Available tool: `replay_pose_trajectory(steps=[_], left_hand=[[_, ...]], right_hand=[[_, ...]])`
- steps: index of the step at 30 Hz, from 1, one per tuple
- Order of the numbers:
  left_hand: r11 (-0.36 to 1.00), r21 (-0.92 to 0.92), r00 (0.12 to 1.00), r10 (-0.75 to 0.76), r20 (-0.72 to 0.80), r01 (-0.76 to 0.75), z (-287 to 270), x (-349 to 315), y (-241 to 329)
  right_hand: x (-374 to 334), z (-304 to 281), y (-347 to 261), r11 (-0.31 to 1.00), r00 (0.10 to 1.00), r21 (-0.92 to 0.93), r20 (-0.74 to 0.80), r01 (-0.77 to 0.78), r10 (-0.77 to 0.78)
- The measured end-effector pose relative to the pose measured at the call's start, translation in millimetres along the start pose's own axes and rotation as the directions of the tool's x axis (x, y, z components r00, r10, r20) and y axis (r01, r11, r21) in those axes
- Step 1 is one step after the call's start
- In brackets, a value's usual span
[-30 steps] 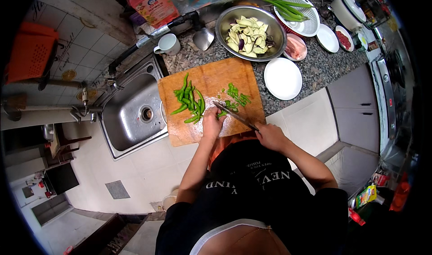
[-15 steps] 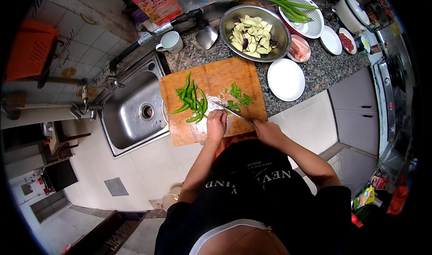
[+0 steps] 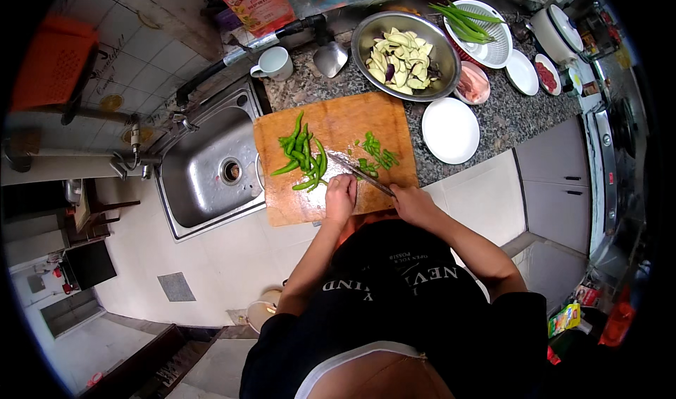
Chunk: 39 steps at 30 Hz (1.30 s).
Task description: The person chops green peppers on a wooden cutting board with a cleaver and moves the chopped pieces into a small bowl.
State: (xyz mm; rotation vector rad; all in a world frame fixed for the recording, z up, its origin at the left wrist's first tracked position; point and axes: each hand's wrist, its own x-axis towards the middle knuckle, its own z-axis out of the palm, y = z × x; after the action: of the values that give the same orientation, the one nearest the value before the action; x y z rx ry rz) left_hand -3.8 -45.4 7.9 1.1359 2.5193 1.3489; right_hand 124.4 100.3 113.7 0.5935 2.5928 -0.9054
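A wooden cutting board lies before me on the counter. My right hand is closed round the handle of a kitchen knife, whose blade points up and left across the board. Close by the blade, my left hand rests with curled fingers at the board's near side; whatever they hold is hidden. Left of the blade lies a pile of whole green chili peppers. Cut green pepper pieces are scattered on the board's right part, beyond the knife.
Left of the board is a steel sink. Behind it stand a white mug, a spatula and a steel bowl of cut eggplant. To the right are a white plate, a bowl of meat and a colander with long green peppers.
The whole view has shifted slightly. The knife and both hands keep nearly the same places on the board; the peppers and cut pieces look unchanged.
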Motion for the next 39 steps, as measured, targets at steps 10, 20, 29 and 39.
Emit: replay_pose_trajectory(steps=[10, 20, 29, 39], left_hand=[[0.998, 0.047, 0.999, -0.051, 0.008, 0.051, -6.2, -3.5, 0.3], [1.0, 0.021, 0.998, 0.005, 0.056, -0.006, -9.3, -6.0, -11.7], [0.995, 0.099, 1.0, -0.001, -0.009, 0.002, -23.4, -19.8, 1.5], [0.993, 0.059, 0.994, -0.1, 0.039, 0.097, -20.2, -17.2, -4.8]], right_hand=[[-5.8, 1.3, 0.2, 0.999, 0.996, -0.041, 0.082, -0.026, 0.029], [-9.1, 2.2, 9.3, 0.999, 0.998, -0.03, 0.046, 0.045, -0.043], [-25.9, -25.0, 5.7, 0.993, 0.995, -0.072, 0.056, 0.091, -0.087], [1.6, -2.4, 7.8, 0.993, 0.994, -0.081, 0.073, 0.089, -0.083]])
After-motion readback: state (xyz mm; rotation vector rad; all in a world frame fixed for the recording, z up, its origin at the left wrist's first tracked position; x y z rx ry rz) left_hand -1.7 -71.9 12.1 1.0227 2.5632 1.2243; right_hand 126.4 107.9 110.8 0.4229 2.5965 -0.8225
